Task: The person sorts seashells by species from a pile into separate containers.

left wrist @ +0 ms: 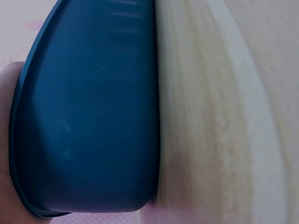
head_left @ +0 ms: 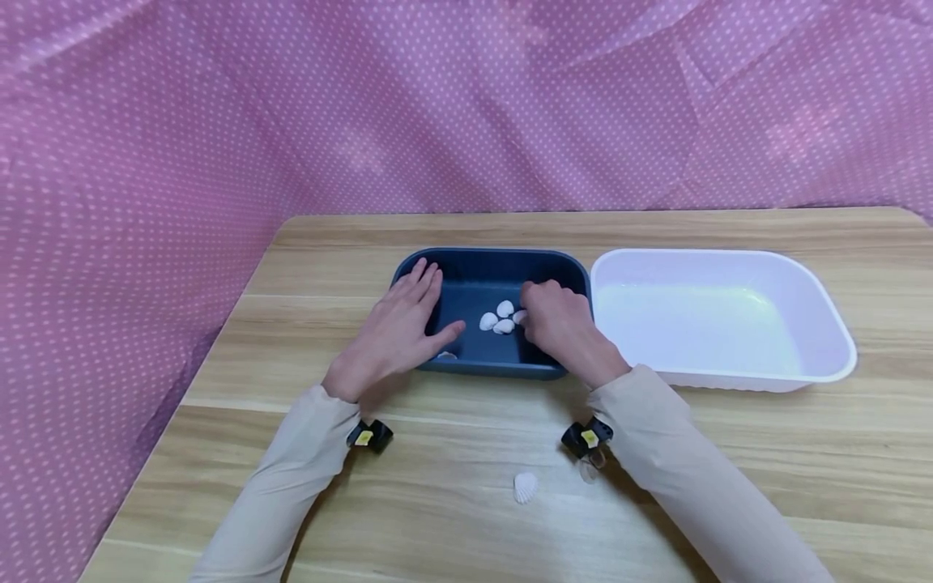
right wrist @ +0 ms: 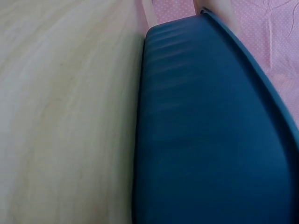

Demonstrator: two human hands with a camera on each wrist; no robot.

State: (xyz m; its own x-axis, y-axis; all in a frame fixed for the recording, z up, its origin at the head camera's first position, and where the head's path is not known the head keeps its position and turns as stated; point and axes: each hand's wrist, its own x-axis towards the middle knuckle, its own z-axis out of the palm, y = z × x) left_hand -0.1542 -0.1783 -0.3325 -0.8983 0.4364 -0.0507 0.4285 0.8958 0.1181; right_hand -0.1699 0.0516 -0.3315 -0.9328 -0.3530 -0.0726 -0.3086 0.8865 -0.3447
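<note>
In the head view, several small white seashells (head_left: 504, 326) lie close together on the floor of a dark blue tray (head_left: 466, 368). My right hand (head_left: 560, 325) reaches into the tray's right side with curled fingers, holding one white seashell (head_left: 520, 317) at the edge of the group. Its fingertips are mostly hidden. My left hand (head_left: 397, 328) rests over the tray's left end, fingers extended and thumb spread. Below that thumb, a brownish-edged shell (head_left: 447, 355) shows partly at the front wall. Both wrist views mainly show the outer wall of the blue tray (left wrist: 93, 107).
A larger white plastic basin (head_left: 729, 376) stands against the blue tray's right end. One white ribbed seashell (head_left: 525, 487) lies on the wooden table (head_left: 437, 502) near the front, between my forearms. Pink dotted cloth (head_left: 466, 105) hangs behind and to the left.
</note>
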